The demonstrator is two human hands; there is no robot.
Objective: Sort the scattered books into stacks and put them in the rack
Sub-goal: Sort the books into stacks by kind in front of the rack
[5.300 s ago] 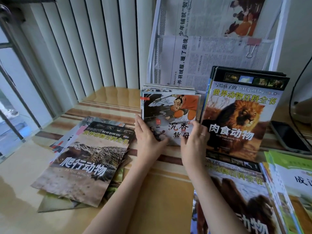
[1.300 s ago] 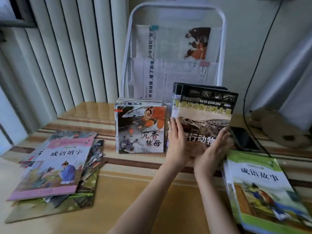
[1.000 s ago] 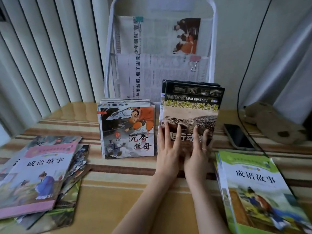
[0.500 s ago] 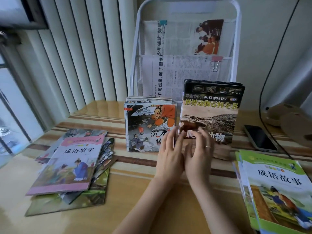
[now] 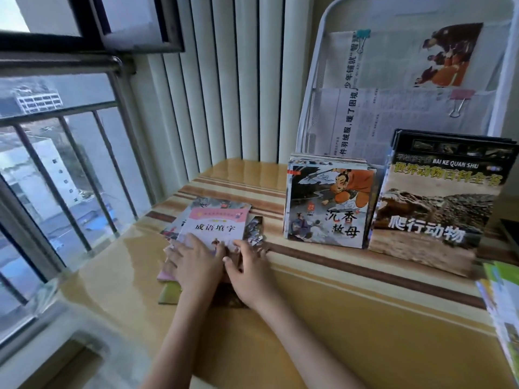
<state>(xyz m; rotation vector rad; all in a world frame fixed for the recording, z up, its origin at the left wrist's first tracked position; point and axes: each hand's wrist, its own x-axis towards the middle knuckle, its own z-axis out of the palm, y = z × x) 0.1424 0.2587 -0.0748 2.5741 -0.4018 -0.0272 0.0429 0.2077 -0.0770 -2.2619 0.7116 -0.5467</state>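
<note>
A loose pile of books lies flat on the table at the left, topped by a pink-covered book (image 5: 217, 227). My left hand (image 5: 193, 262) rests flat on that pink cover, fingers spread. My right hand (image 5: 250, 269) lies on the pile's right edge, fingers spread too. Neither hand grips anything. Two stacks stand upright against the white wire rack (image 5: 317, 80): a small stack fronted by an orange-robed figure (image 5: 328, 203) and a larger stack fronted by a crocodile cover (image 5: 432, 209).
Green-covered books (image 5: 502, 310) lie at the table's right edge. Clipped newspapers (image 5: 393, 119) fill the rack's upper pockets. A barred window (image 5: 56, 164) and white vertical blinds border the table at the left and back. The yellow striped table (image 5: 337, 318) shows in front.
Both hands have left the upright crocodile-cover stack and moved left onto the flat pile with the pink book. The view has swung left toward the window.
</note>
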